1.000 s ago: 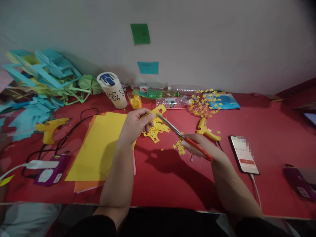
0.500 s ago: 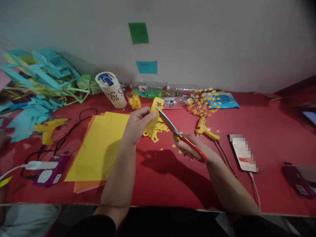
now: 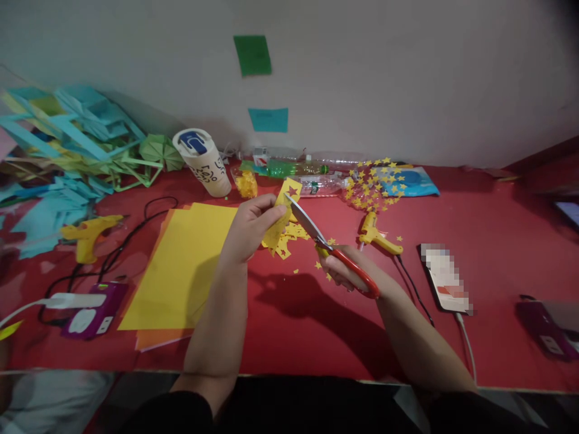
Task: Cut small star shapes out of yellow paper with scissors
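My left hand pinches a strip of yellow paper between thumb and fingers. A star-shaped hole shows near the strip's upper end. Wrapped round the red handles of a pair of scissors is my right hand. The blade tips lie at the strip, just beside my left thumb and below the star hole. Under the strip, yellow paper scraps with star holes lie on the red table. A few small yellow stars are near my right hand.
Yellow sheets lie at left, beside a purple power strip and a glue gun. Behind stand a white cup, plastic bottles and a star-covered bottle. Another glue gun and a phone are at right.
The yellow strip has turned slightly, its upper end tipping to the right, and its star hole shows more fully. Both hands keep their holds; the view has shifted slightly.
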Demonstrator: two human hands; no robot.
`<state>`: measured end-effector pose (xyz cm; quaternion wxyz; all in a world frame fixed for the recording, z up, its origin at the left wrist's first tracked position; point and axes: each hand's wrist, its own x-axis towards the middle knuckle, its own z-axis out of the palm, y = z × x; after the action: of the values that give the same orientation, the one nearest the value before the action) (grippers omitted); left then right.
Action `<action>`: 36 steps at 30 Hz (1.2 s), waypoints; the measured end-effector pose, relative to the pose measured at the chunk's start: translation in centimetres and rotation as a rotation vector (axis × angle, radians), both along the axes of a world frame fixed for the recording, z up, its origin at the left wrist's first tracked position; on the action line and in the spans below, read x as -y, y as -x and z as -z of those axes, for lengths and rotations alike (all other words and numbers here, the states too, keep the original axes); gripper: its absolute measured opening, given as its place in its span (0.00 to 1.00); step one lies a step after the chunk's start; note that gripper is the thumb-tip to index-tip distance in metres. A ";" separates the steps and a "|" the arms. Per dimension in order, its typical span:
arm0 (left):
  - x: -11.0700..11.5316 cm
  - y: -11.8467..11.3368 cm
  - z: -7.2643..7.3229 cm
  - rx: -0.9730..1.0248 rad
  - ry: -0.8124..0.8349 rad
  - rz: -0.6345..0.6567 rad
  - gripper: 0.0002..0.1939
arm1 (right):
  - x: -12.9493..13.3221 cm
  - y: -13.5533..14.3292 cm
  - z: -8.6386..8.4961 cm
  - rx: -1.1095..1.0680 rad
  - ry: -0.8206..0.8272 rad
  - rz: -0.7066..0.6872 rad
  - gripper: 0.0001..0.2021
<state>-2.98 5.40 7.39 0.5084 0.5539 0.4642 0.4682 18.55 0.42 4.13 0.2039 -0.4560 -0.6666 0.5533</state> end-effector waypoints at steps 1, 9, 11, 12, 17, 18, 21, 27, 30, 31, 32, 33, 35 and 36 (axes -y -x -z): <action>0.0 0.0 0.0 -0.002 -0.001 -0.001 0.09 | 0.0 0.1 0.1 0.012 0.026 0.017 0.21; 0.0 0.0 0.1 0.018 0.016 -0.003 0.09 | 0.1 0.6 -0.3 0.043 0.107 0.071 0.20; 0.0 0.0 0.1 0.016 0.022 -0.010 0.08 | 0.1 0.6 -0.6 0.049 0.066 0.070 0.22; 0.0 0.0 0.1 0.017 0.024 -0.012 0.08 | 0.1 0.6 -0.8 0.049 0.039 0.069 0.22; 0.2 -0.2 -0.1 0.028 0.037 -0.042 0.07 | 0.2 0.6 -1.5 0.009 -0.001 0.072 0.25; 0.2 -0.2 -0.2 0.025 0.034 -0.052 0.06 | 0.2 0.6 -1.5 0.002 0.005 0.074 0.24; 0.2 -0.4 -0.3 0.011 -0.003 -0.080 0.06 | 0.2 0.6 -1.4 -0.001 -0.028 0.087 0.25; 0.2 -0.8 -0.6 0.107 -0.037 -0.136 0.07 | 0.5 0.4 -2.0 0.007 -0.093 0.066 0.26; 0.2 -1.0 -0.8 0.128 -0.035 -0.180 0.06 | 0.6 0.4 -2.4 0.044 -0.134 0.071 0.26; 0.2 -1.0 -0.9 0.128 -0.039 -0.191 0.05 | 0.7 0.5 -2.5 0.050 -0.135 0.073 0.26; 0.3 -1.0 -0.9 0.129 -0.045 -0.196 0.05 | 0.7 0.5 -2.5 0.051 -0.130 0.074 0.26; 0.3 -1.0 -0.9 0.130 -0.054 -0.196 0.05 | 0.7 0.5 -2.5 0.047 -0.120 0.073 0.25; 0.3 -0.9 -0.8 0.130 -0.069 -0.188 0.06 | 0.7 0.4 -2.4 0.032 -0.095 0.074 0.25; 0.4 -0.9 -0.8 0.125 -0.073 -0.185 0.07 | 0.7 0.4 -2.3 0.024 -0.083 0.076 0.24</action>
<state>-2.08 5.04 8.17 0.4706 0.4967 0.4634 0.5631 18.10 -0.27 6.42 0.2352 -0.4787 -0.6736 0.5117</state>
